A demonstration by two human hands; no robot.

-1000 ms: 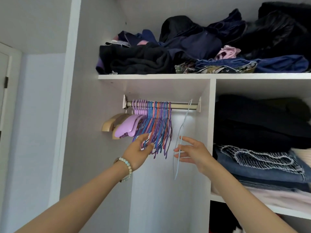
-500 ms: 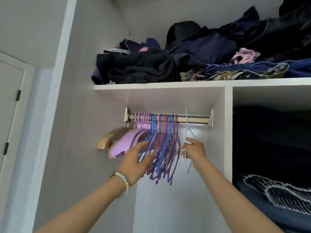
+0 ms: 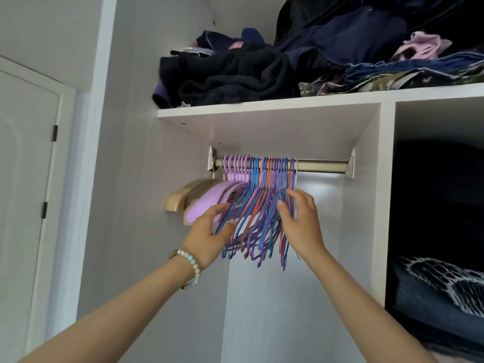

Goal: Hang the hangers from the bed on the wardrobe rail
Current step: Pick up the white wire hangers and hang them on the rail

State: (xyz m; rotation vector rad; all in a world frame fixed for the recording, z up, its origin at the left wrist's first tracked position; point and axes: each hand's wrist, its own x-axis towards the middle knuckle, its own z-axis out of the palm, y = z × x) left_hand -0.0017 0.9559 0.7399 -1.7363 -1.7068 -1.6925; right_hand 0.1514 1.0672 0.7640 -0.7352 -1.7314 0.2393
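A metal wardrobe rail [image 3: 322, 166] runs under the top shelf. A dense bunch of thin blue, purple and red hangers [image 3: 262, 218] fills its left half. A pale thin hanger [image 3: 295, 179] hangs at the bunch's right edge, mostly hidden behind my right hand [image 3: 303, 226]. That hand pinches the rightmost hangers between thumb and fingers. My left hand [image 3: 207, 239], with a bead bracelet on the wrist, touches the bunch's left side with spread, curved fingers. Broad lilac hangers [image 3: 209, 200] and a wooden hanger [image 3: 178, 200] hang at the rail's far left.
The white top shelf [image 3: 262, 106] carries a heap of dark clothes [image 3: 235, 74]. A white partition [image 3: 377, 205] bounds the rail on the right; behind it lie folded clothes [image 3: 445, 284]. A white door [image 3: 26, 179] stands at the left. The rail's right half is bare.
My right hand slid the pale hanger left along the rail against the coloured bunch. Both hands rose towards the rail, and the view tilted upward and closer.
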